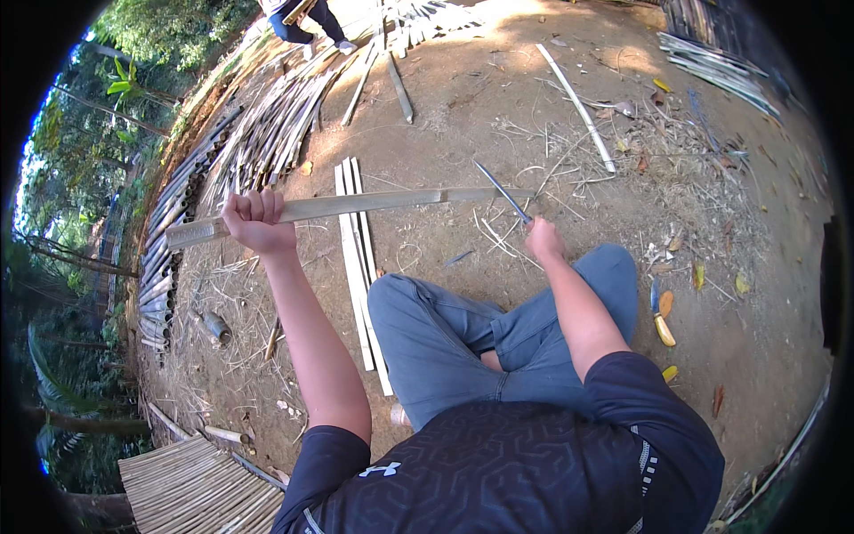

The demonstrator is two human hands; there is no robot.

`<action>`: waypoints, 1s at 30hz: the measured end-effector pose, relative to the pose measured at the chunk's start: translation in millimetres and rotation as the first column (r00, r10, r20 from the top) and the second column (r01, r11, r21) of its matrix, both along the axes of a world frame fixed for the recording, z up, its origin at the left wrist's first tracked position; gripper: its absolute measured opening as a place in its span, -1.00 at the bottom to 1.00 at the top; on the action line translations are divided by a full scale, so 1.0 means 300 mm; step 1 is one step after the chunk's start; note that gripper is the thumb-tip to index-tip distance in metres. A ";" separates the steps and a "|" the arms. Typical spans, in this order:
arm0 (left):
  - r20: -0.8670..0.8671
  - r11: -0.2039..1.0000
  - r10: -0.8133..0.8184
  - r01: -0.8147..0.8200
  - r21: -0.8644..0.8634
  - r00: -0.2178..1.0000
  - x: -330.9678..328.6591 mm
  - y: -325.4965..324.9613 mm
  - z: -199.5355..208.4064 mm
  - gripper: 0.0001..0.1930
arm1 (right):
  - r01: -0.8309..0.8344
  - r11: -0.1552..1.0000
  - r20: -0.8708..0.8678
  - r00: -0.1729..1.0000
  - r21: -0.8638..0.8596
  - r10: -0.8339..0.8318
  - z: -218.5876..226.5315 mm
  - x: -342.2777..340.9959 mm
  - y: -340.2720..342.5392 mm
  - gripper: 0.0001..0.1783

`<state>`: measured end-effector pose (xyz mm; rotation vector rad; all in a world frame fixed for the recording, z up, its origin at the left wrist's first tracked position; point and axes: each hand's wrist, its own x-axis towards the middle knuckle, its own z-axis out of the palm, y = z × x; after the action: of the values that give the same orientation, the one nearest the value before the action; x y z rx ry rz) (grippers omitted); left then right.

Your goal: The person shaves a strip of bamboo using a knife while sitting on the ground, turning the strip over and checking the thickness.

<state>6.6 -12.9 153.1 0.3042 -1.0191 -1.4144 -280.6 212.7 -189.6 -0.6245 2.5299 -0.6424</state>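
Observation:
My left hand [258,221] is closed in a fist around a long split bamboo strip [374,201], close to its left end. The strip runs out level to the right in front of me. In my right hand [544,240], held above my right knee, is a knife with a long, narrow dark blade [501,190]; my fingers hide its handle. The blade slants up and left and crosses the strip near its right end; whether they touch I cannot tell. Under the bamboo strip, several pale slats [356,267] lie on the ground beside my left knee.
A second knife [659,311] with a yellowish handle lies right of my right knee. Bamboo poles [258,142] are spread at the left. Shavings [569,165] litter the dirt, near a long pale strip [578,107]. A bamboo mat [200,485] is lower left. Another person [307,22] stands far ahead.

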 end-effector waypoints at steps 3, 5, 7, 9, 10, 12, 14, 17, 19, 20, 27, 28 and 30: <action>-0.012 1.000 0.001 -0.001 0.021 1.000 -0.049 0.009 0.021 -0.54 | 0.321 0.942 0.122 0.936 0.097 -0.331 -0.130 -0.086 0.003 -0.69; -0.001 0.999 0.041 -0.041 0.022 0.999 -0.052 0.020 0.030 -0.54 | 0.289 0.957 0.085 0.953 0.042 -0.291 -0.127 -0.070 -0.023 -0.67; -0.008 1.000 0.031 -0.031 0.001 0.999 -0.021 0.009 0.022 -0.54 | 0.191 0.981 0.027 0.981 0.015 -0.191 -0.089 -0.033 -0.036 -0.64; -0.007 1.000 0.017 -0.017 -0.004 1.000 -0.008 0.013 0.011 -0.54 | 0.062 0.998 -0.042 0.997 0.013 -0.061 -0.048 -0.001 -0.013 -0.61; -0.016 1.000 0.021 -0.020 0.011 1.000 -0.005 0.008 0.012 -0.54 | 0.131 0.990 0.015 0.991 0.047 -0.131 -0.091 -0.007 -0.014 -0.60; -0.027 0.999 -0.015 0.016 0.033 1.000 -0.055 0.012 0.018 -0.54 | 0.314 0.945 0.106 0.941 0.092 -0.323 -0.161 -0.097 -0.011 -0.58; -0.024 0.998 0.030 -0.029 0.047 0.999 -0.067 0.021 0.034 -0.55 | 0.287 0.953 0.100 0.950 0.098 -0.296 -0.166 -0.099 0.003 -0.57; -0.008 1.000 0.029 -0.029 0.006 1.000 -0.051 0.023 0.036 -0.55 | 0.293 0.952 0.118 0.946 0.094 -0.303 -0.117 -0.079 -0.023 -0.56; 0.027 0.996 0.087 -0.087 0.019 0.996 -0.039 0.032 0.012 -0.56 | 0.280 0.954 0.151 0.944 0.110 -0.294 -0.122 -0.026 -0.008 -0.56; 0.030 0.994 0.104 -0.105 0.035 0.994 -0.037 0.033 0.001 -0.56 | 0.266 0.958 0.160 0.946 0.109 -0.281 -0.143 -0.021 0.004 -0.56; -0.075 0.999 0.017 -0.014 0.032 0.997 -0.092 -0.006 0.048 -0.54 | 0.404 0.915 0.387 0.847 -0.024 -0.364 -0.237 -0.163 -0.034 -0.55; -0.066 0.999 0.030 -0.028 0.033 0.997 -0.051 -0.015 0.025 -0.54 | 0.415 0.910 0.502 0.790 -0.017 -0.351 -0.200 -0.102 -0.062 -0.56; -0.056 0.997 0.063 -0.061 0.047 0.996 0.010 -0.035 -0.005 -0.54 | 0.366 0.930 0.467 0.827 -0.026 -0.313 -0.108 -0.009 -0.071 -0.58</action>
<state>9.5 -23.5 151.7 0.3238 -0.9249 -1.3837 -283.2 191.3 -221.9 -0.0291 2.1733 -0.9419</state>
